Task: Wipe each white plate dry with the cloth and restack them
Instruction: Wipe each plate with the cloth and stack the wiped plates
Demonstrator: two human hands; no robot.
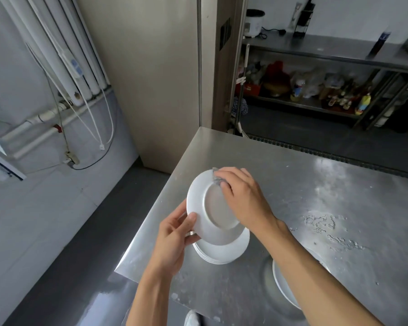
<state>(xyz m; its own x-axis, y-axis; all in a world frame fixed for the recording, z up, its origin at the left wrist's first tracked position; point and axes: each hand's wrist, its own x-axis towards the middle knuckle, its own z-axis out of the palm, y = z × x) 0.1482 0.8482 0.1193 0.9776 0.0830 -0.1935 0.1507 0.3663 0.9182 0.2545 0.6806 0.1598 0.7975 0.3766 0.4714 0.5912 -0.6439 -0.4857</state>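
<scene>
I hold a white plate (210, 208) tilted, its underside facing me, above the steel table. My left hand (174, 234) grips its lower left rim between thumb and fingers. My right hand (242, 196) presses a grey cloth (216, 178) against the plate's upper rim; most of the cloth is hidden under my fingers. A stack of white plates (222, 251) sits on the table right below the held plate. Another white plate (283, 283) lies at the right, partly hidden by my right forearm.
The steel table (316, 184) has water drops on its right part, and its left corner is just left of the stack. Beyond it are a grey floor, a wall with pipes at the left, and a metal shelf rack with bottles at the back right.
</scene>
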